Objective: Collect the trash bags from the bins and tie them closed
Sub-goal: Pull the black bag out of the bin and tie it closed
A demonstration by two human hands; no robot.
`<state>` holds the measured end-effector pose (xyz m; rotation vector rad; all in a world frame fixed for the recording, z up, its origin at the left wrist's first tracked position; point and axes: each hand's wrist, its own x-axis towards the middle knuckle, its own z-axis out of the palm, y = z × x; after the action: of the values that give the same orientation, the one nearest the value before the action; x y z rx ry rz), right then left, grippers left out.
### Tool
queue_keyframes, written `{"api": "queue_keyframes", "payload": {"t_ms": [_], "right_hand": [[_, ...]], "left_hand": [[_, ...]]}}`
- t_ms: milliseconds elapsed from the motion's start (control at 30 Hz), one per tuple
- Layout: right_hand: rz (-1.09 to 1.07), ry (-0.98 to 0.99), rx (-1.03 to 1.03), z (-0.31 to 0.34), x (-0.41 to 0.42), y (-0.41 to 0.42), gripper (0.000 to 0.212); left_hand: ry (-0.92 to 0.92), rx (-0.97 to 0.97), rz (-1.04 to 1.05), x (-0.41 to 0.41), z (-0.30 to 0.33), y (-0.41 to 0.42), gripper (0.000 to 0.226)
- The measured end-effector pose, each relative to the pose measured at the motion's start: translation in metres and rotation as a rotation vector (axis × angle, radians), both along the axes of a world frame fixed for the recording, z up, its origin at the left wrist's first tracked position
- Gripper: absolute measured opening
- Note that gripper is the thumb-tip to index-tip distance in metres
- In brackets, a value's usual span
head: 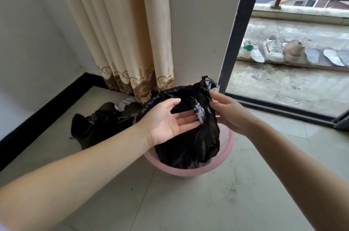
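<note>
The black bag, glossy and crumpled, sits in the pink bin; my left grip rests released against it, my right grip pinches its gathered top.

Glossy black plastic bag, smooth pink plastic bin, cloth curtain.

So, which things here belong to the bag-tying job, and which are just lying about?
Part of the job:
black bag
pink bin
second black bag
left hand
right hand

Just lying about:
curtain
shoes
insoles
</note>
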<state>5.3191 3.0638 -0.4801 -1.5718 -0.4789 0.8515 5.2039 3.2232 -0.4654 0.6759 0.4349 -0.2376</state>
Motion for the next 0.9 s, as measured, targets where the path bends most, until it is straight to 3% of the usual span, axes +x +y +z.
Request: {"api": "queue_keyframes", "payload": {"t_ms": [100,167,233,300,367,433,500,567,600,633,733,900], "right_hand": [[0.069,-0.093,-0.083,0.008,-0.014,0.006,0.035],[0.201,-0.204,-0.216,0.01,-0.017,0.004,0.054],[0.301,-0.453,-0.444,0.009,-0.018,0.002,0.07],[0.283,-0.764,-0.576,0.002,-0.015,0.004,0.064],[0.148,-0.843,-0.552,0.002,-0.013,0.004,0.049],[0.002,-0.683,-0.534,0.005,-0.005,-0.001,0.049],[-0.101,-0.488,-0.478,0.009,0.004,-0.009,0.05],[-0.09,-0.449,-0.457,0.011,0.01,-0.015,0.049],[-0.042,-0.452,-0.476,0.012,0.012,-0.016,0.048],[0.023,-0.451,-0.501,0.013,0.014,-0.018,0.046],[0.167,-0.397,-0.537,0.017,0.019,-0.025,0.043],[0.075,-0.477,-0.739,0.019,0.029,-0.042,0.025]], "left_hand": [[-0.016,-0.021,-0.007,0.0,0.0,-0.012,0.032],[-0.024,-0.063,0.021,0.001,-0.003,-0.012,0.037],[-0.034,-0.107,0.086,0.003,-0.004,-0.01,0.043],[-0.049,-0.025,0.122,0.004,-0.004,-0.006,0.039],[-0.02,0.204,0.139,0.006,-0.006,-0.002,0.031],[0.076,0.535,0.216,0.006,-0.018,0.013,0.027],[0.098,1.141,0.251,0.001,-0.034,0.031,0.034],[-0.048,1.747,0.05,-0.002,-0.048,0.044,0.058],[-0.076,1.911,-0.069,-0.002,-0.052,0.048,0.066],[-0.049,1.983,-0.155,0.0,-0.053,0.053,0.065],[0.036,2.035,-0.201,0.006,-0.049,0.072,0.032],[-0.091,2.066,0.009,0.01,-0.025,0.072,0.026]]}}
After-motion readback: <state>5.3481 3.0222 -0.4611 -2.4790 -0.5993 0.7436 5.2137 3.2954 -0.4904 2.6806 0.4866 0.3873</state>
